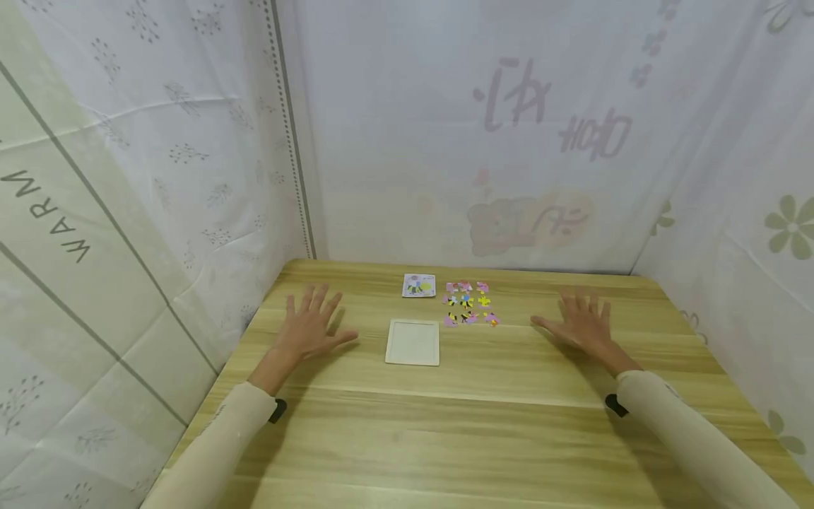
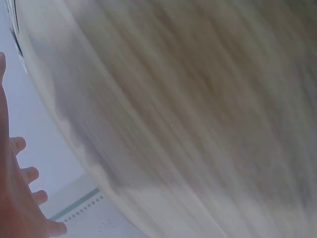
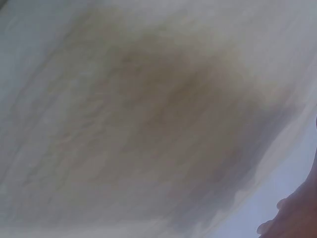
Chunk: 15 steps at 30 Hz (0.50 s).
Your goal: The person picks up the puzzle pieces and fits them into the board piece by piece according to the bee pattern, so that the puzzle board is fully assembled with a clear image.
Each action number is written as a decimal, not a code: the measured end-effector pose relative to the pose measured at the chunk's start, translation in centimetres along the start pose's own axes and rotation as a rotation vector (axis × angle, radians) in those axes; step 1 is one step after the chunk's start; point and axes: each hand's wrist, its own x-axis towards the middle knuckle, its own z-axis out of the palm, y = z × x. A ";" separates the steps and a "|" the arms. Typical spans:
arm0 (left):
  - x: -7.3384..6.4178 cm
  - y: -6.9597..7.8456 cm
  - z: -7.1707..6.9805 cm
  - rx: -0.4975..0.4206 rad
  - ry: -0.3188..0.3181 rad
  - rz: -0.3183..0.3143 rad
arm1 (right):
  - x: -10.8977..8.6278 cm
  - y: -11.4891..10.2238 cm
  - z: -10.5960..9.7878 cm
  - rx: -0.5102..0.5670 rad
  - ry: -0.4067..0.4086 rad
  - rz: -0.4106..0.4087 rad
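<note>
My left hand (image 1: 308,326) is at the left part of the wooden table with its fingers spread and nothing in it. On the right side my right hand (image 1: 581,325) is likewise spread, with nothing held. Between the hands lies a pale square puzzle tray (image 1: 413,343), nearest the left hand. Behind it is a small picture card (image 1: 418,285) showing a bee. Several loose jigsaw pieces (image 1: 467,302) in pink, yellow and black lie in rough rows to the right of the card. Both wrist views show mostly tabletop, with part of the left hand (image 2: 20,198) and right hand (image 3: 297,213) at the edges.
The wooden table (image 1: 407,431) has a light grain and rounded back corners. Printed fabric curtains (image 1: 407,141) hang behind it and along both sides. A dark strap piece (image 1: 277,411) shows under the left cuff, and another dark piece (image 1: 615,405) under the right.
</note>
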 end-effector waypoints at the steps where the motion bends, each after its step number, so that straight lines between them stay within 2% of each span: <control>1: 0.0 0.2 0.0 -0.002 -0.003 0.007 | 0.1 -0.1 0.0 0.006 -0.002 -0.003; 12: 0.1 2.7 -0.3 -0.025 -0.016 0.097 | 0.6 -1.2 0.4 -0.003 0.003 -0.029; 15: 0.3 3.4 -0.2 -0.050 -0.041 0.105 | 0.6 -1.6 0.4 0.007 0.006 -0.036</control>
